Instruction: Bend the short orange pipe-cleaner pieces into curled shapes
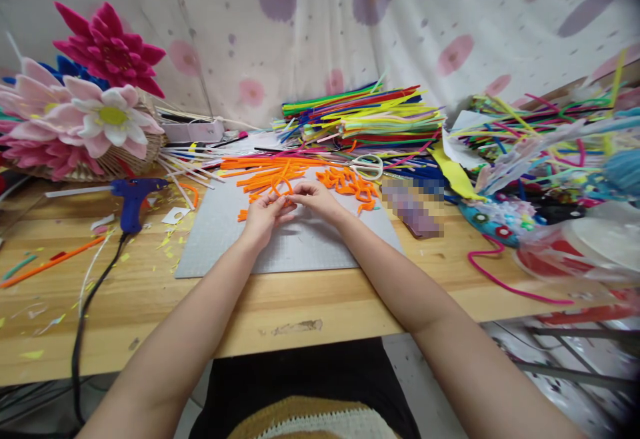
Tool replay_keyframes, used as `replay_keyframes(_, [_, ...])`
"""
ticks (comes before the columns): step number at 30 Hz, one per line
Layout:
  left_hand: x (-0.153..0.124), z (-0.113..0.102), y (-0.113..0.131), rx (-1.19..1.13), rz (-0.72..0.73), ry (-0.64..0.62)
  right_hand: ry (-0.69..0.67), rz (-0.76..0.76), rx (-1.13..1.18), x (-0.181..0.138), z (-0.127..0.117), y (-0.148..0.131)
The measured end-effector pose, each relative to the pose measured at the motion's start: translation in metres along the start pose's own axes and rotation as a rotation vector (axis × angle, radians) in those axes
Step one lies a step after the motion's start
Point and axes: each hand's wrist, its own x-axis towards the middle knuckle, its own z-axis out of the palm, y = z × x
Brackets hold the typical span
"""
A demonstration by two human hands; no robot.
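Above the grey cutting mat (320, 249), my left hand (265, 217) and my right hand (316, 199) meet at the fingertips. Between them is an orange pipe cleaner (286, 184), bent into a loop that rises over the fingers. Both hands are closed in a pinch on it; the part inside the fingers is hidden. Straight orange pipe cleaners (260, 171) lie in a bundle just behind my left hand. To the right of my right hand sits a heap of bent orange pieces (350, 185). White-handled scissors (367, 167) rest behind that heap.
A blue glue gun (133, 202) stands at the left, its black cord (93, 295) hanging over the table's front edge. Fuzzy flowers (110, 115) fill a basket behind it. Stacks of coloured pipe cleaners (360, 119) lie at the back. A clear tub (580, 245) stands at the right.
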Motion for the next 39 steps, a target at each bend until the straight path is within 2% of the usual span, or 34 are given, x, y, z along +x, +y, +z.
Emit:
replay_keyframes(5, [0.002, -0.004, -0.001, 0.024, -0.016, 0.017, 0.009, 0.03, -0.026, 0.0, 0.003, 0.003])
replay_keyframes(11, [0.007, -0.011, -0.001, -0.034, -0.12, -0.037, 0.003, 0.108, 0.144, -0.003, 0.006, 0.005])
replay_keyframes(16, [0.007, -0.012, 0.003, 0.01, -0.119, -0.068, -0.066, 0.136, 0.285, -0.005, -0.002, 0.005])
replay_keyframes(24, [0.003, -0.012, 0.003, 0.091, -0.169, -0.165, -0.142, 0.126, 0.277, -0.007, -0.006, 0.003])
replay_keyframes(29, [0.003, -0.015, 0.003, 0.182, -0.121, -0.209, -0.089, 0.275, 0.258, -0.01, -0.006, -0.003])
replay_keyframes(39, [-0.002, -0.009, 0.003, 0.3, -0.111, -0.173, -0.087, 0.252, 0.192, -0.009, 0.0, -0.001])
